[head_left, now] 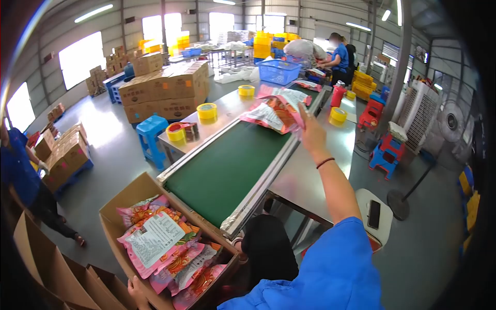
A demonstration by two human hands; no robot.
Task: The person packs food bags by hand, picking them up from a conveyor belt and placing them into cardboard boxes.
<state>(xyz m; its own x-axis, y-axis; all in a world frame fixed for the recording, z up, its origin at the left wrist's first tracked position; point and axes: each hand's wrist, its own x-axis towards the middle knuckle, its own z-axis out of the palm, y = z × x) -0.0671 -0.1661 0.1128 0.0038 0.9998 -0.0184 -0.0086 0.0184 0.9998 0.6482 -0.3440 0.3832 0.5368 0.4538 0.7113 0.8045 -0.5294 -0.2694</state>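
Note:
My right hand [313, 135] reaches over the conveyor and grips the right edge of a pink printed food bag [274, 114]; the thumb side is partly hidden. More pink bags lie close behind it on the green conveyor belt [222, 170]. At the lower left, my left hand [137, 293] holds the side wall of an open cardboard box [116, 227], only its fingers and part of its back showing. Several pink bags fill that box, the top bag [155, 240] turned with its white printed label up. The box stands against the conveyor's near end.
Yellow tape rolls [207, 111] and a tape dispenser [190, 131] sit on the metal table left of the belt. A blue basket [279, 71] stands farther back. Stools [151, 139], a fan [449, 121] and stacked cartons [165, 88] surround the line. A co-worker [338, 57] stands far off; another person [26, 181] is at left.

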